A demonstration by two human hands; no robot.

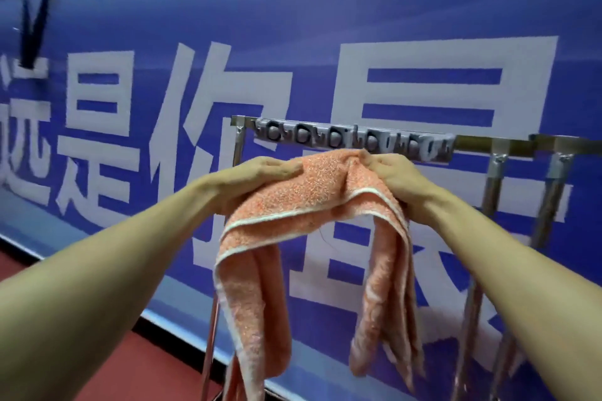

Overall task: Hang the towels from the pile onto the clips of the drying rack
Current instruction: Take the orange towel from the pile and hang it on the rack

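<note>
An orange towel [312,202] with a white hem hangs between both my hands, its two ends drooping down. My left hand [260,176] grips the towel's upper left edge. My right hand [395,177] pinches the upper right part just below a grey strip of clips [351,140]. That strip sits on the top bar of the metal drying rack [508,146]. The towel's top edge almost touches the clips; whether any clip holds it I cannot tell. No pile of towels is in view.
A big blue banner [325,26] with white characters fills the wall right behind the rack. The rack's metal legs [547,215] run down at the right and at the left [237,146]. Red floor [97,361] lies at the lower left.
</note>
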